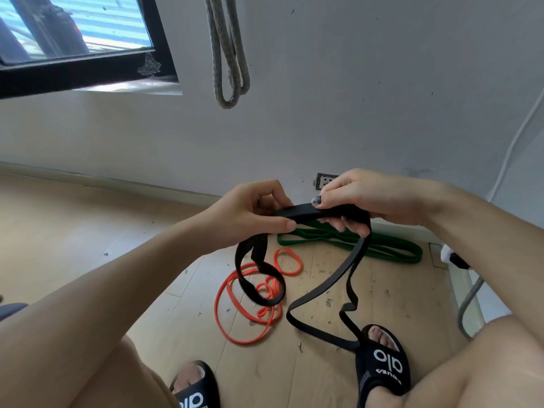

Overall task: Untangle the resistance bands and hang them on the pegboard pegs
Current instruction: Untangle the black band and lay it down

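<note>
Both hands hold a black resistance band (326,290) above the floor. My left hand (253,210) pinches its folded top on the left, and my right hand (362,198) grips the same fold on the right. The band's loops hang twisted down to the floor by my right sandal. An orange band (232,316) lies coiled and tangled on the floor under the black loops. A green band (382,248) lies folded by the wall. A grey band (226,54) hangs on the wall above; its peg is out of view.
My sandalled feet (382,360) stand on the wooden floor (73,231). A wall socket (323,180) sits low on the white wall behind my right hand. A window (76,33) is at the upper left. A white cable and a grey hose (468,304) run along the right side.
</note>
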`<state>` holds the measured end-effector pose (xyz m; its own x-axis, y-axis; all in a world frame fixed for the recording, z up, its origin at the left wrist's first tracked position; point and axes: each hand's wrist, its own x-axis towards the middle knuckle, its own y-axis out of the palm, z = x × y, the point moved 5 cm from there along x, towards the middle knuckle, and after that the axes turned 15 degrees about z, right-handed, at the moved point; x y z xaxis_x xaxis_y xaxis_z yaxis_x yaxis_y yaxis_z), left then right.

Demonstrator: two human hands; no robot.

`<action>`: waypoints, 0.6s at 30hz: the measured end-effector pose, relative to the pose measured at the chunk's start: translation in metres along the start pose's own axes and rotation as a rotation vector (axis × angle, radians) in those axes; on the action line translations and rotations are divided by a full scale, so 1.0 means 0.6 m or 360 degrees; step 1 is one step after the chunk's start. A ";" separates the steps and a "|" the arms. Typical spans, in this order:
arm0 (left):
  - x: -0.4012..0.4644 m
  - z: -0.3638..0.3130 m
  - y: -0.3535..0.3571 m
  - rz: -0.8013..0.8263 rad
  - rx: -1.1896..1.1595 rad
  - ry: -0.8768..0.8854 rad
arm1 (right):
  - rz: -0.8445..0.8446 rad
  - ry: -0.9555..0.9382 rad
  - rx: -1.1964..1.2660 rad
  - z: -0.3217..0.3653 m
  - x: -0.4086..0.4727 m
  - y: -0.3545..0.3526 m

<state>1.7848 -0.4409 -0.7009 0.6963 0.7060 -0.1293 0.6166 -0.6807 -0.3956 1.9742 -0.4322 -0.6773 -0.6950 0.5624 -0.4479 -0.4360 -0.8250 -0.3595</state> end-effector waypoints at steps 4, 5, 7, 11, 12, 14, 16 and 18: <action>0.007 -0.001 0.012 0.0043 0.0117 0.0015 | 0.0045 -0.0033 -0.0050 0.009 0.010 0.015; 0.008 -0.001 0.017 0.0072 0.0117 0.0009 | 0.0027 -0.0026 -0.0073 0.009 0.012 0.016; 0.007 0.001 0.021 0.0114 0.0078 -0.0030 | -0.0017 -0.0040 -0.0079 0.006 0.014 0.011; -0.002 0.015 0.012 0.0141 0.0160 -0.0151 | -0.0120 -0.0078 -0.0032 0.006 0.006 -0.008; -0.004 0.020 0.009 0.0147 0.0222 -0.0177 | -0.0147 -0.0082 0.0001 0.003 0.003 -0.014; -0.009 0.027 0.006 0.0162 0.0235 -0.0222 | -0.0163 -0.0072 0.0038 -0.003 -0.002 -0.021; -0.012 0.029 0.005 0.0205 0.0137 -0.0200 | -0.0135 -0.0038 0.0009 -0.008 -0.002 -0.021; -0.015 0.027 0.007 0.0249 0.0025 -0.0168 | -0.0124 -0.0006 -0.0007 -0.015 -0.002 -0.023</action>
<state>1.7751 -0.4469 -0.7162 0.7404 0.6087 -0.2850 0.4973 -0.7814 -0.3770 1.9860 -0.4207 -0.6792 -0.6613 0.6245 -0.4155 -0.4862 -0.7787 -0.3966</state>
